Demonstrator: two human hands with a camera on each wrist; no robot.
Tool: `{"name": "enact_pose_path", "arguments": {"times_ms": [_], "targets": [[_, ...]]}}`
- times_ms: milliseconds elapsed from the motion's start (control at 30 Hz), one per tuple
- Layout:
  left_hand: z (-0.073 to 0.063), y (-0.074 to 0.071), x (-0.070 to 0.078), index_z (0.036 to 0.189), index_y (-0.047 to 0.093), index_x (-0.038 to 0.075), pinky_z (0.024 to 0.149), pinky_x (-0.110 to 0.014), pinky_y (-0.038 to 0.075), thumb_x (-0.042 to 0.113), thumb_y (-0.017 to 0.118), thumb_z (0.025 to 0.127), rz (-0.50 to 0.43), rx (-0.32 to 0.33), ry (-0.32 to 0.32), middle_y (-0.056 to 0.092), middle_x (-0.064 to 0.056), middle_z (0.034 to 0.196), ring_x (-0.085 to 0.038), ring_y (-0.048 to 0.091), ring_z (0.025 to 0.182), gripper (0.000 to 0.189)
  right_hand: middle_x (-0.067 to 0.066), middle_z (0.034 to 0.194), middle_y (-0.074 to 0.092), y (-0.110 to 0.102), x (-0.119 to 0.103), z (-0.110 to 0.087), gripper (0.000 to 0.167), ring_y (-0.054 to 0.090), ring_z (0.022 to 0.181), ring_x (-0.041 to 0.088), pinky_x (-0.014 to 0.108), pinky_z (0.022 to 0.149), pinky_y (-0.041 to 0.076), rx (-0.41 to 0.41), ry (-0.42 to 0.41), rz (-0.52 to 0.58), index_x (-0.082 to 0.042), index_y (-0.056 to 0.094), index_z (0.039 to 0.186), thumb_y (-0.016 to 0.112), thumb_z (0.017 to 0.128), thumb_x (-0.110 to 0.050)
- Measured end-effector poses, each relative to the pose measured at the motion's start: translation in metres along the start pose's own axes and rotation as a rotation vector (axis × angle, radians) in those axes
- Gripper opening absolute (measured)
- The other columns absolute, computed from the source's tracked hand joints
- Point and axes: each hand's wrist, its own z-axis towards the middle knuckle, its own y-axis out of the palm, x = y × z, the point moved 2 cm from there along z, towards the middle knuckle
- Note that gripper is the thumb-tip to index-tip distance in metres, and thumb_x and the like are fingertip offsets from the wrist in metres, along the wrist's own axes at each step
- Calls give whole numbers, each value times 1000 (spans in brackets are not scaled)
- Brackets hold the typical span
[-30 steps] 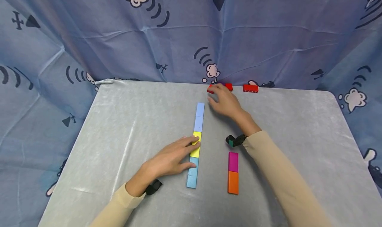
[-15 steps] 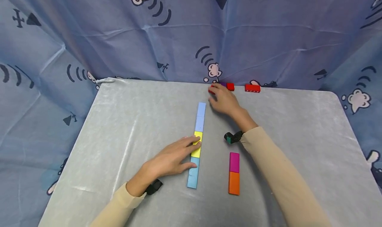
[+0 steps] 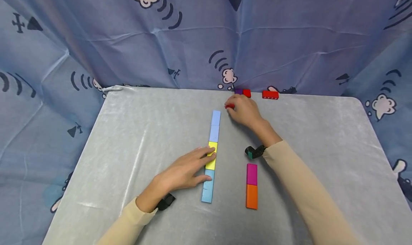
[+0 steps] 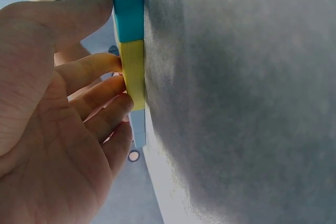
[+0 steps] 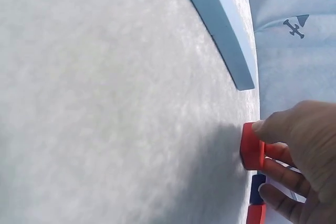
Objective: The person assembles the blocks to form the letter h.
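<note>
My right hand (image 3: pixel 245 112) pinches a red block (image 5: pixel 252 148) between thumb and fingers, close over the table at the far side. Most of that block is covered by the hand in the head view. A straight row of blocks runs away from me: turquoise-blue (image 3: pixel 207 192) at the near end, yellow (image 3: pixel 210 164) in the middle, periwinkle-blue (image 3: pixel 214 128) at the far end. On this row my left hand (image 3: pixel 183 170) rests, its fingertips on the yellow part and its thumb on the turquoise part, fingers loosely extended.
Right of the row, a magenta block (image 3: pixel 252 174) and an orange block (image 3: pixel 251 197) lie end to end. Along the table's far edge are a dark purple block (image 3: pixel 238 91), a red one (image 3: pixel 246 93) beside it, and another red block (image 3: pixel 270 94). A patterned blue curtain (image 3: pixel 193 52) hangs behind.
My right hand has drawn the red block slightly toward me, away from the far edge, exposing more of the purple block. My left hand stays on the row.
</note>
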Motion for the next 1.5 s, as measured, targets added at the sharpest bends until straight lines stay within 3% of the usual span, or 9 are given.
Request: {"name": "enact_pose_path", "arguments": {"times_ms": [300, 467, 633, 900, 1500], "targets": [[0, -1, 2, 159, 47, 5, 134, -41, 30, 37, 77, 98, -10, -3, -9, 42, -10, 169, -25, 37, 160, 75, 15, 126, 75, -8, 7, -21, 23, 68, 120, 34, 56, 104, 58, -44, 1, -26, -9, 82, 119, 73, 98, -11], [0, -2, 1, 159, 47, 5, 135, -40, 29, 37, 77, 98, -17, 2, -7, 41, -10, 169, -25, 37, 160, 76, 15, 130, 74, -12, 9, -31, 29, 67, 123, 35, 57, 107, 57, -70, 0, -21, -7, 78, 125, 75, 97, -13], [-1, -2, 2, 160, 45, 5, 134, -41, 30, 38, 77, 98, -26, 9, -8, 41, -10, 169, -25, 37, 160, 76, 15, 131, 74, -13, 11, -38, 32, 67, 125, 34, 56, 108, 57, -54, -5, -4, -5, 77, 127, 75, 96, -13], [-1, -2, 1, 160, 46, 5, 133, -42, 33, 37, 77, 98, -24, 17, -6, 42, -10, 169, -26, 38, 160, 76, 16, 123, 75, -15, 14, -50, 29, 70, 116, 34, 55, 101, 60, -46, -37, -9, -5, 78, 124, 75, 96, -12], [0, -3, 2, 160, 46, 5, 135, -41, 29, 37, 76, 98, -38, -4, -7, 40, -10, 170, -26, 36, 161, 75, 12, 122, 75, -22, 6, -102, 30, 70, 116, 31, 54, 104, 60, -61, -124, 6, -7, 78, 125, 77, 95, -11]]}}
